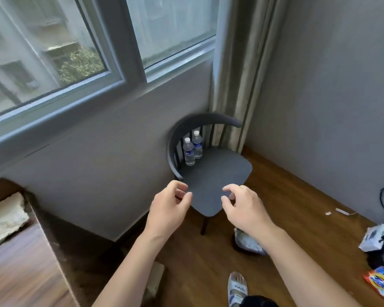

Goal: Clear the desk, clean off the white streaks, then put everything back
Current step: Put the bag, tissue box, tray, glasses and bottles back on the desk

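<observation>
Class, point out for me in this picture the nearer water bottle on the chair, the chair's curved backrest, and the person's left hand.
nearer water bottle (189, 152), head view, on its label.
chair's curved backrest (205, 119), head view, on the top rail.
left hand (169, 207), head view, on the back of the hand.

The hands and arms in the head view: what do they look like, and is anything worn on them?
Both forearms are bare up to the bottom edge of the picture, with no sleeves in view. The left hand and the right hand wear no gloves. No watch, ring or bracelet shows on the wrists or the fingers.
</observation>
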Tool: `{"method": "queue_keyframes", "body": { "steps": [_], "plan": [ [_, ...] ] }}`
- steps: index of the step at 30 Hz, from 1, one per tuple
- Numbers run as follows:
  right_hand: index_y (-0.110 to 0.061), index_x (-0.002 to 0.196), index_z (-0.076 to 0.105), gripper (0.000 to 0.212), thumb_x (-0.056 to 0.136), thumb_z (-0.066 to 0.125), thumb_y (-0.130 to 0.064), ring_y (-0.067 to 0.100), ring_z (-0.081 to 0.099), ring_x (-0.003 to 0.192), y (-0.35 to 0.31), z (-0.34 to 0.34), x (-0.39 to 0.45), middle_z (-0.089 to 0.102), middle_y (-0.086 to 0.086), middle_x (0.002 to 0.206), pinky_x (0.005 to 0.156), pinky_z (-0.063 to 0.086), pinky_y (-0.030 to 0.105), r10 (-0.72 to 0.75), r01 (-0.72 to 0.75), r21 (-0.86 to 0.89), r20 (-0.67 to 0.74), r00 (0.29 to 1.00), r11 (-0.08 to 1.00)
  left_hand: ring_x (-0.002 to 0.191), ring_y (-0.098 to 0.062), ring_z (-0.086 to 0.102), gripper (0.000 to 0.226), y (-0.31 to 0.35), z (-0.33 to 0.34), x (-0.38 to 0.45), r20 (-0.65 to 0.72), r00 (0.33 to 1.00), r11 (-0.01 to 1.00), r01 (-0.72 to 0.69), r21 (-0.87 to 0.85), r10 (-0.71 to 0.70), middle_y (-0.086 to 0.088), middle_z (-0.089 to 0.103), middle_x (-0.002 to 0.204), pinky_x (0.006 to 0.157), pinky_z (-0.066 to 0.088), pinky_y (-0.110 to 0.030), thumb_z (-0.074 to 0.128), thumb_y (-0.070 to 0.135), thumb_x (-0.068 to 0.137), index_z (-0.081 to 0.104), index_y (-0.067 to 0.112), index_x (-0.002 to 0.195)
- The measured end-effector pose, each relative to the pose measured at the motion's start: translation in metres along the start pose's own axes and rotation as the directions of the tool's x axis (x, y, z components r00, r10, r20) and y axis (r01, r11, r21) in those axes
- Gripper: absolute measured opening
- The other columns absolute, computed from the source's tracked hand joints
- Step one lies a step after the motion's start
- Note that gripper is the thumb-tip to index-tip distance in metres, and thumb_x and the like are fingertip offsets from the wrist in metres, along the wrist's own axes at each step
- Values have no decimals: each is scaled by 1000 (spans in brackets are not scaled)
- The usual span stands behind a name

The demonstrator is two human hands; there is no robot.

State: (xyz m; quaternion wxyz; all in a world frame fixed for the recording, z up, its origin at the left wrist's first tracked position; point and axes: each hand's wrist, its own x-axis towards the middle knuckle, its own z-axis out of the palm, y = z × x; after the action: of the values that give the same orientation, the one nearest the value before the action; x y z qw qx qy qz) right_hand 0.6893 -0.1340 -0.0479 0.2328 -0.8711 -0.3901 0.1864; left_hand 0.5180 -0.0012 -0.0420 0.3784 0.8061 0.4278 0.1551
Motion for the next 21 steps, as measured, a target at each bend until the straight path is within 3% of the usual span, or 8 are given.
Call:
{"method": "queue_keyframes", "body": {
  "steps": [4,9,15,17,21],
  "plan": [
    [-26,135,59,35,101,56,-35,16,62,100,33,-35,61,62,-4,113,87,54,31,-59,59,4,39,998,998,87,0,65,18,24,30,43,-83,993,996,87,-24,-89,13,70,99,71,49,-14,66,34,100,66,26,117],
    [-25,137,58,36,102,57,-32,11,62,96,47,-45,138,61,-5,112,84,56,27,-128,124,48,88,988,991,89,2,64,23,33,62,100,-126,981,989,147,-30,-150,13,69,102,69,44,-4,66,31,101,63,25,123],
    [-30,144,51,45,100,62,-31,10,60,108,54,-14,233,59,-6,124,87,56,25,-177,169,64,148,973,983,92,-2,64,35,8,102,187,-109,974,980,191,-54,-196,7,70,110,85,55,-25,67,32,101,58,27,135],
    [-33,145,49,50,98,66,-30,11,58,115,57,1,270,56,-7,131,90,54,24,-185,173,81,176,967,982,93,-2,63,40,-4,113,224,-114,967,972,217,-94,-227,6,68,116,83,49,-22,67,33,100,57,29,139],
    [-36,144,48,53,95,68,-32,13,56,120,67,40,350,55,-7,133,97,56,37,-175,154,115,194,965,981,103,-9,63,48,-30,138,295,-109,948,943,277,-182,-300,7,60,127,85,44,-24,66,34,101,50,33,146]
  ]
}}
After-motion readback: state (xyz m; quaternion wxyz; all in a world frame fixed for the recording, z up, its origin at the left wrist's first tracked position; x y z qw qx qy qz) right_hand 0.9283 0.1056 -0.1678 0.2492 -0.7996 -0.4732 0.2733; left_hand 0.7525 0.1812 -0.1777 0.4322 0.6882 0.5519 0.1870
